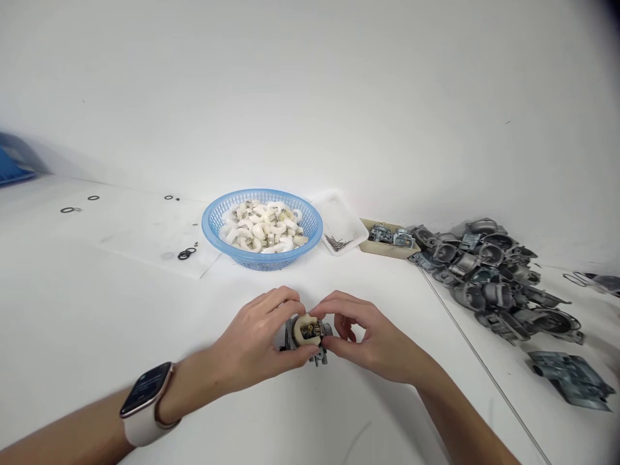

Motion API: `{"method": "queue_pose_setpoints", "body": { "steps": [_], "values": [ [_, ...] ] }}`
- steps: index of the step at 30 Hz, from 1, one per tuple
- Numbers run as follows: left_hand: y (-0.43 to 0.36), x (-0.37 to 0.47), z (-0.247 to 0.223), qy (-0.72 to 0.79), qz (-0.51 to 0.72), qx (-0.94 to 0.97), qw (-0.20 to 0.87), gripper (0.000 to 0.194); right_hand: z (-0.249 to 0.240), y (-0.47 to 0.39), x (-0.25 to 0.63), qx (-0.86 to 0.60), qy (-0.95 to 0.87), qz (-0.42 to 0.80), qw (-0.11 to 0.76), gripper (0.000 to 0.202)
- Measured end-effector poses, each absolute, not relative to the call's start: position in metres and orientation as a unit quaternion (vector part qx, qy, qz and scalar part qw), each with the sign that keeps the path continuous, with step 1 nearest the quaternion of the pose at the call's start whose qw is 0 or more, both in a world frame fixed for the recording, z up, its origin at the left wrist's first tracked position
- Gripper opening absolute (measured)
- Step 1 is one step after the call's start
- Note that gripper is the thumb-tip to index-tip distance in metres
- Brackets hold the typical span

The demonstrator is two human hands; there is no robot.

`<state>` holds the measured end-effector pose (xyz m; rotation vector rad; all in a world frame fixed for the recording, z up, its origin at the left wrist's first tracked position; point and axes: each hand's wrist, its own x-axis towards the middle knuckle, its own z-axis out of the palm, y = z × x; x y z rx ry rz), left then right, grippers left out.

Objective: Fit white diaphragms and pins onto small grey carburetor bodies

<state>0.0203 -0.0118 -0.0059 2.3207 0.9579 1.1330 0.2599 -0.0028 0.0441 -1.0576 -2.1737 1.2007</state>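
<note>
Both hands meet near the worktop's front edge, middle. The left hand [256, 339] pinches the carburetor [306, 336] by its sides, fingers closed on the metal. The right hand [368, 336] has thumb and forefinger nipped on the white float [304, 328] sitting on top. Risk here, I'd say: the float looks loosely seated, so a tilt could drop it. Basket [261, 226] of floats sits behind, castings [489, 278] piled toward the right edge.
</note>
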Motion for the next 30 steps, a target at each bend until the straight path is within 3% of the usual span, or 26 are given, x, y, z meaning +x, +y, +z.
{"method": "queue_pose_setpoints", "body": {
  "steps": [24,30],
  "values": [
    [-0.0129,0.0203,-0.0044,0.337,0.400,0.834,0.175,0.029,0.0444,-0.0046,0.2625,-0.373,-0.794,0.423,0.226,0.035],
    [-0.0101,0.0199,-0.0012,0.369,0.345,0.846,0.170,0.051,0.0500,-0.0038,0.2647,-0.358,-0.837,0.276,0.307,0.029]
  ]
}}
